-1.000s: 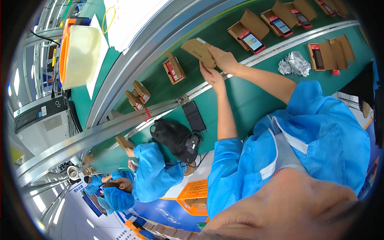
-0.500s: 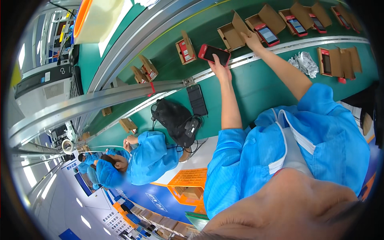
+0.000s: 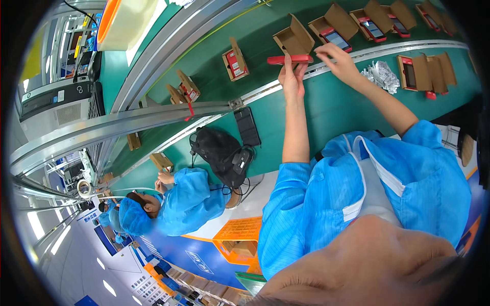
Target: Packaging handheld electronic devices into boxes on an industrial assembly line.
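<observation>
My left hand [image 3: 293, 84] grips a red handheld device [image 3: 290, 59], held tilted so mostly its red edge shows. Behind the device, an open cardboard box [image 3: 294, 40] stands on the green belt with its lid up. Just right of the device is my right hand [image 3: 338, 62], thumb and fingers apart, with nothing visible in it. Beyond its fingertips another open box [image 3: 334, 23] has a similar red device [image 3: 337, 40] with a lit screen at its front.
More boxed red devices [image 3: 372, 29] line the belt to the right. Crumpled silvery wrap [image 3: 382, 76] and an open box [image 3: 412, 72] lie on the near ledge. A black bag [image 3: 219, 153] and a black phone-like slab [image 3: 247, 126] lie left. A metal rail [image 3: 127, 125] crosses there; a co-worker [image 3: 189, 199] sits beyond.
My right hand has let go of the box flap and come nearer to the device. My left hand has shifted right and turned the device from screen-up to edge-on, in front of the open box.
</observation>
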